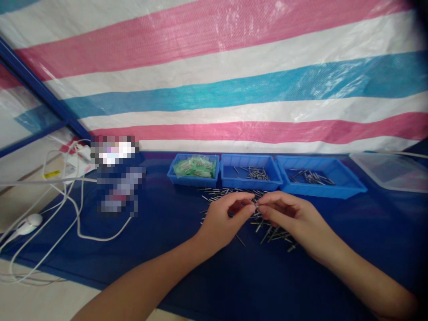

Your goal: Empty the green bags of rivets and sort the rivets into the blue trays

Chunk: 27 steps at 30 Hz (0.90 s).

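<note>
Fingertips of my left hand (224, 218) and my right hand (294, 211) meet over a loose pile of thin metal pins (277, 234) on the blue tabletop. Both hands are closed in a pinch. A tiny light glint shows between the fingertips, too small to name. Just behind the hands stand three blue bins in a row. The left bin (194, 181) has green-tinted plastic packets (195, 167) in it. Thin metal pins lie in the middle bin (250, 183) and in the right bin (329, 191). My hands cover part of the pile.
White cables (78, 218) and a white plug-like piece (29, 224) lie at the left, near a white box (80, 162). Blurred items sit beside them. A clear plastic lid or tray (391, 171) is at the far right. A striped sheet (214, 98) hangs behind the table.
</note>
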### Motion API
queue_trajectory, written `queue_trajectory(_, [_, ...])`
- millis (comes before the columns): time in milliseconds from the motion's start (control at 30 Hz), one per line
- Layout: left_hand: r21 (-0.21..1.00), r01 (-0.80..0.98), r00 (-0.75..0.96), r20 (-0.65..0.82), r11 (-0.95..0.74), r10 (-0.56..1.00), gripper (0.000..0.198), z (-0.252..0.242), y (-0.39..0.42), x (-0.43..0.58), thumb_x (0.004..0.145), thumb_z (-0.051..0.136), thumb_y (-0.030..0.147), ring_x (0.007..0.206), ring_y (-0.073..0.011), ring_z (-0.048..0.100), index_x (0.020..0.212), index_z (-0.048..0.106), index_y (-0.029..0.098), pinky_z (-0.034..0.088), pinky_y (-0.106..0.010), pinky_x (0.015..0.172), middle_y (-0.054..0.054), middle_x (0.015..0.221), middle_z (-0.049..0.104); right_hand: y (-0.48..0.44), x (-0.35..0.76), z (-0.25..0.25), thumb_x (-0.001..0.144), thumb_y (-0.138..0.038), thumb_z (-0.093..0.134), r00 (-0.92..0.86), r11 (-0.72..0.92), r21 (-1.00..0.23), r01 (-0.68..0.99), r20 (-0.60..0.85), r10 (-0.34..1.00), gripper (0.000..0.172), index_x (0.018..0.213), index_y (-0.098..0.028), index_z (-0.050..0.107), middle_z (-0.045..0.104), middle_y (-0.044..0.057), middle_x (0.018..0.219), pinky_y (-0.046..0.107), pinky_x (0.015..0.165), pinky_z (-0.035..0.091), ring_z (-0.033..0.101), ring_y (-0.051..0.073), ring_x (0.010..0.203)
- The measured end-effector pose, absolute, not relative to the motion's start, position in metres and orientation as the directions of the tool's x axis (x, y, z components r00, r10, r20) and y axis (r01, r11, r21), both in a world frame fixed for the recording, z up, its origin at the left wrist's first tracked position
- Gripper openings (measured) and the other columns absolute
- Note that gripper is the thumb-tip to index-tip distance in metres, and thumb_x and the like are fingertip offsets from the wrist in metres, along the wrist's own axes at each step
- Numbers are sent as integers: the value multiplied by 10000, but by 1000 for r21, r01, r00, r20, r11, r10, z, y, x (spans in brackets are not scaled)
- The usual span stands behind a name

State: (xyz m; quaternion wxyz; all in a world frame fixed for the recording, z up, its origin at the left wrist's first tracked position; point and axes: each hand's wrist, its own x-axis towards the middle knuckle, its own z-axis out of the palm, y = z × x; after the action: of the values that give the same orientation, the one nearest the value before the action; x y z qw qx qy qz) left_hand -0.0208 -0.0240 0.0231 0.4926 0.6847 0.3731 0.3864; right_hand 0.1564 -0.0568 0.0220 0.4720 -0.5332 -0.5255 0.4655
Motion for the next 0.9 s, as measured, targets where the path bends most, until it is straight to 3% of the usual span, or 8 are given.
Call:
queue_trajectory(167, [999,-20,354,42,-37,934,189,19,-23,-19,748,720,292,664,-116,600,806,628,138,462,-217,637,-14,732,653,-60,153,24,737,-470,697,-53,-80,-989,127,-87,995,314,867,-187,661,632,14,683,234,522,443,550,119,592])
queue_trajectory(367, [994,-101,399,68,-30,914,168,26,-23,-20,758,706,286,652,-124,628,786,639,134,482,-227,645,-11,691,667,-63,151,22,860,-499,548,-204,-100,-982,162,-132,970,350,848,-163,644,540,-9,625,228,465,342,434,79,507])
queue_trajectory(667, [982,82,393,126,-171,911,180,23,-21,-21,833,633,311,798,-150,646,890,694,152,500,-246,745,-46,893,717,-61,152,26,743,-466,697,19,60,-981,184,64,998,291,860,-202,665,632,9,666,247,516,469,572,135,581])
queue_trajectory(800, [884,302,467,190,-358,864,253,23,-20,-25,862,618,335,838,-163,624,1037,672,160,476,-269,767,-55,968,705,-58,165,24,805,-458,639,49,173,-905,389,208,977,230,851,-236,676,691,29,819,292,648,512,635,179,724])
queue_trajectory(900, [698,421,567,295,-579,769,328,24,-22,-28,866,622,363,952,-194,594,1137,637,178,434,-322,869,-65,1042,685,-52,187,27,837,-480,586,167,158,-784,600,316,934,254,877,-244,669,695,41,874,337,688,484,624,216,775])
